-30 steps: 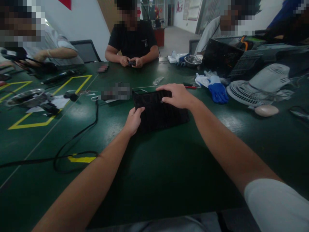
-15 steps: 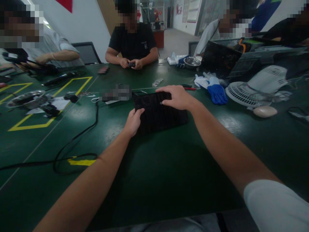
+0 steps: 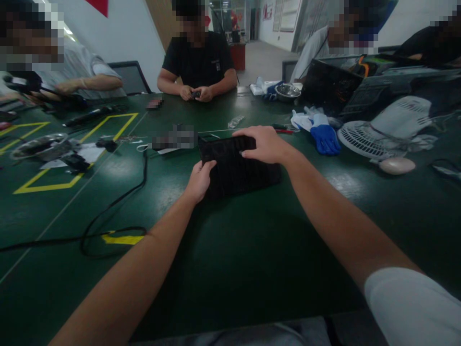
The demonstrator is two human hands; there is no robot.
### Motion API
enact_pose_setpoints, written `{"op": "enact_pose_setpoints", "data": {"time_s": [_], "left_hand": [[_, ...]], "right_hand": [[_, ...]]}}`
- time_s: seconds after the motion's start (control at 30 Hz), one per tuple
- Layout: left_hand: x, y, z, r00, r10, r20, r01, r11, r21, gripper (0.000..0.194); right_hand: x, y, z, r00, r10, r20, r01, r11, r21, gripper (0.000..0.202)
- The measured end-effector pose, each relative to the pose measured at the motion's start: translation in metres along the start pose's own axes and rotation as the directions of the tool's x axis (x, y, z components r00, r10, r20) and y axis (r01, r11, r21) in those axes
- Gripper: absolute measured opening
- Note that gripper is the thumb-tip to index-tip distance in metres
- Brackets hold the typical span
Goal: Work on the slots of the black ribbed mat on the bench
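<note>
A flat, dark pouch [image 3: 248,175] with faint seams and a small shiny spot near its top is held at a slant over the green table [image 3: 252,269]. My left hand [image 3: 200,182] grips its left edge, thumb across the front and the other fingers mostly hidden behind. From above, my right hand [image 3: 264,145] clasps the top edge, its thumb on the front by the shiny spot and its fingers over the far side.
Left of the pouch lie a pixelated item [image 3: 175,139] and a black cable [image 3: 144,173]. To the right are blue-and-white gloves [image 3: 322,134], a white fan grille [image 3: 363,139] and a metal bowl [image 3: 287,91]. A person [image 3: 200,62] sits opposite, holding a small dark object; others sit at both sides.
Both hands keep the same grip on the pouch, which has barely moved. The view has shifted very slightly.
</note>
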State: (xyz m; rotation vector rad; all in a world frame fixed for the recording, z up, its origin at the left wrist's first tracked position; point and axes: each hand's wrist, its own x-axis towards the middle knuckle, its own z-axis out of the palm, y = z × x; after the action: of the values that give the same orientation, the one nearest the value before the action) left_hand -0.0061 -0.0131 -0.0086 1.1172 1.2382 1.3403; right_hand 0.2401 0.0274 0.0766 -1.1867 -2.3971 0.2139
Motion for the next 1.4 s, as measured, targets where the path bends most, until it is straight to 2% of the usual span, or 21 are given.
{"op": "enact_pose_setpoints", "data": {"time_s": [0.5, 0.8, 1.4], "left_hand": [[-0.001, 0.001, -0.001, 1.0, 0.0, 0.008, 0.0, 1.0, 0.013, 0.037], [-0.001, 0.001, -0.001, 1.0, -0.012, 0.02, 0.012, 1.0, -0.007, 0.036], [-0.001, 0.0, -0.002, 0.999, 0.001, 0.034, -0.001, 1.0, 0.014, 0.036]], "right_hand": [[0.001, -0.006, 0.01, 0.998, 0.044, -0.048, -0.046, 0.997, -0.058, 0.056], [0.002, -0.003, 0.01, 0.998, 0.039, -0.049, -0.04, 0.999, -0.023, 0.047], [0.001, 0.001, 0.002, 0.999, 0.027, -0.022, -0.026, 0.999, 0.034, 0.055]]}}
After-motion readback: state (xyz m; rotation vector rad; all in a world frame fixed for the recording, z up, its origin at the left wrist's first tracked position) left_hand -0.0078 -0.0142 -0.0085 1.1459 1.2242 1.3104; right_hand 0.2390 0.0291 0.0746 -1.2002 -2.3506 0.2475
